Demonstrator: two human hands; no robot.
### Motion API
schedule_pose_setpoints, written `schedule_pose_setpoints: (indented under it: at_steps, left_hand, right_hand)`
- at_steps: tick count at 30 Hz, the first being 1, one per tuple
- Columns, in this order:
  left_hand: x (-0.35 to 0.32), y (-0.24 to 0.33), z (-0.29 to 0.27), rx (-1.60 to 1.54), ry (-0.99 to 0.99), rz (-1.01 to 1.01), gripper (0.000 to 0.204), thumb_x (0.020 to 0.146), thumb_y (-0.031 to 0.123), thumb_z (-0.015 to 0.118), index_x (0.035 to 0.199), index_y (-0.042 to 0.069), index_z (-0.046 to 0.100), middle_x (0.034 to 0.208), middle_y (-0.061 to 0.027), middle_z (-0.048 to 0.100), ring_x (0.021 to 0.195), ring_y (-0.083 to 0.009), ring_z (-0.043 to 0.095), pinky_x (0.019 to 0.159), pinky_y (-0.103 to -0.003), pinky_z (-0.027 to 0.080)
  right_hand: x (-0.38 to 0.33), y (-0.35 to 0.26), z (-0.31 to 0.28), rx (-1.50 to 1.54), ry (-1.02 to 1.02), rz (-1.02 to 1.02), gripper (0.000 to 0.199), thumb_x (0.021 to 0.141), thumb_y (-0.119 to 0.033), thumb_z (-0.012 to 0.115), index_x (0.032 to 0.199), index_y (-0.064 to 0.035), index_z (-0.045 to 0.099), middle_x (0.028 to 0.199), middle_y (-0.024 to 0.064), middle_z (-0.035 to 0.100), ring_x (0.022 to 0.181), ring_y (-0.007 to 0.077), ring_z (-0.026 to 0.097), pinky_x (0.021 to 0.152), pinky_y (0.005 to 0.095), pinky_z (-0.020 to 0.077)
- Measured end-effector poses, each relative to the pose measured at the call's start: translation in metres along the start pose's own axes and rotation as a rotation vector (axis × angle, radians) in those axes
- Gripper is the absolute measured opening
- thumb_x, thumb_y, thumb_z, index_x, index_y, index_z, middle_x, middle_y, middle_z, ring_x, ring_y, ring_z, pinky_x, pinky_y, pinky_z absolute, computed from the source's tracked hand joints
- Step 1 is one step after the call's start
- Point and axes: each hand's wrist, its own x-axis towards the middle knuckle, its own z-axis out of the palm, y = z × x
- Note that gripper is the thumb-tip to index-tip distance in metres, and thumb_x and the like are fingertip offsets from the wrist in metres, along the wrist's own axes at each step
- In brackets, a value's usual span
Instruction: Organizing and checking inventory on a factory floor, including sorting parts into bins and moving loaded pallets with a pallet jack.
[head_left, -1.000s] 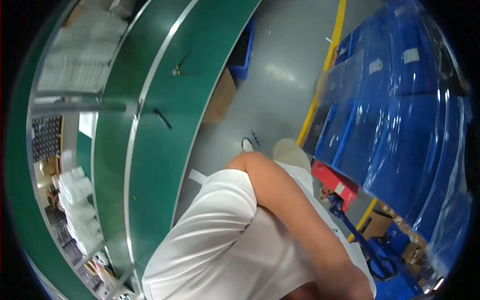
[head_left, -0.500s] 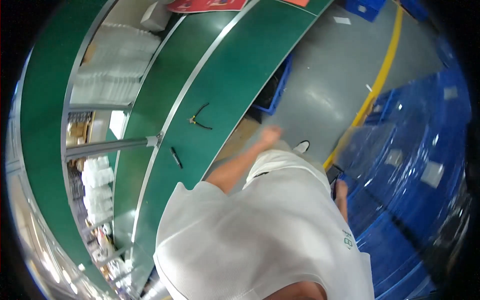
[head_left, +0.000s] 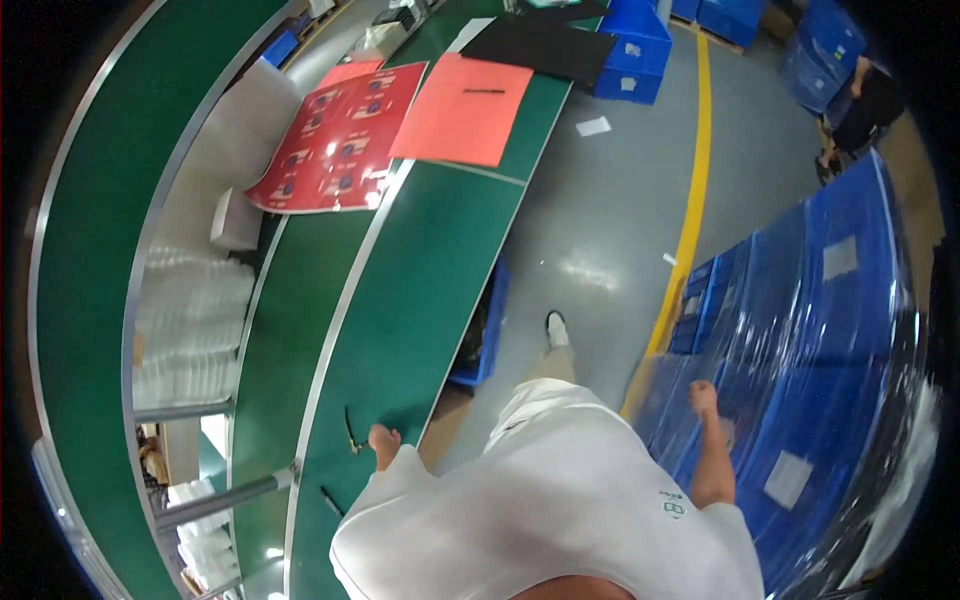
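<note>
Grip unreadable on 2 hands, with the left hand (head_left: 384, 440) hanging right beside the pliers (head_left: 355, 447)

So the pliers are lying on the green workbench (head_left: 420, 290), towards its aisle-side edge, and the left hand is appearing over that same workbench top; whether it is touching a handle, I cannot tell. Across now to the right hand (head_left: 703, 396): it is hanging well to the right of the workbench, against a backdrop of film-wrapped blue crates (head_left: 770, 400), fingers looking curled, nothing showing in them, blur hiding the rest. Also lying on the workbench, near the pliers: 1 black pen-like tool (head_left: 331, 501). And 1 white shoe (head_left: 557, 330) is showing to the right of the workbench, so this is looking like walking alongside it. Good form means keeping the left hand clear of those handles, the right hand off the film, and both feet between workbench and yellow line (head_left: 700, 150).
</note>
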Motion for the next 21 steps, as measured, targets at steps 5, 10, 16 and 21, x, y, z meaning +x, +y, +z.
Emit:
schedule_pose_setpoints:
  at_steps: [5, 10, 16, 21]
  left_hand:
    - [0.005, 0.231, 0.128, -1.294, 0.232, -0.955, 0.036, 0.082, 0.038, 0.04, 0.078, 0.002, 0.048, 0.071, -0.007, 0.051, 0.06, -0.0197, 0.049, 0.053, -0.032, 0.044]
    - [0.008, 0.454, 0.192, -1.343, -0.027, -0.638, 0.029, 0.083, 0.033, 0.039, 0.077, 0.005, 0.043, 0.061, -0.0054, 0.044, 0.052, -0.0174, 0.043, 0.047, -0.03, 0.038]
    - [-0.049, 0.668, 0.288, -0.983, -0.681, -0.008, 0.029, 0.085, 0.026, 0.038, 0.069, 0.003, 0.044, 0.053, -0.0076, 0.043, 0.044, -0.0164, 0.041, 0.04, -0.03, 0.034]
    - [-0.165, 0.769, 0.379, -0.435, -1.149, 0.544, 0.036, 0.086, 0.029, 0.036, 0.062, 0.005, 0.046, 0.047, -0.0055, 0.044, 0.041, -0.0168, 0.046, 0.038, -0.032, 0.035]
  right_hand:
    - [-0.03, -0.057, 0.0, 0.247, 0.15, 0.099, 0.016, 0.084, -0.017, 0.048, 0.079, -0.0045, 0.058, 0.061, 0.0024, 0.054, 0.051, 0.0117, 0.051, 0.045, 0.0248, 0.0419]
    - [0.007, -0.112, 0.032, 0.257, 0.104, 0.229, 0.019, 0.08, -0.016, 0.051, 0.074, 0.0002, 0.061, 0.065, 0.009, 0.059, 0.058, 0.0152, 0.057, 0.052, 0.0285, 0.0445]
    - [0.094, -0.215, 0.042, -0.058, 0.092, 0.021, 0.029, 0.083, -0.025, 0.049, 0.078, 0.0014, 0.06, 0.067, 0.0105, 0.061, 0.059, 0.0164, 0.057, 0.055, 0.0287, 0.0444]
    - [0.191, -0.386, 0.009, 0.587, -0.035, -0.026, 0.04, 0.089, -0.038, 0.044, 0.095, -0.0022, 0.059, 0.081, 0.0081, 0.062, 0.068, 0.0144, 0.058, 0.06, 0.0248, 0.0452]
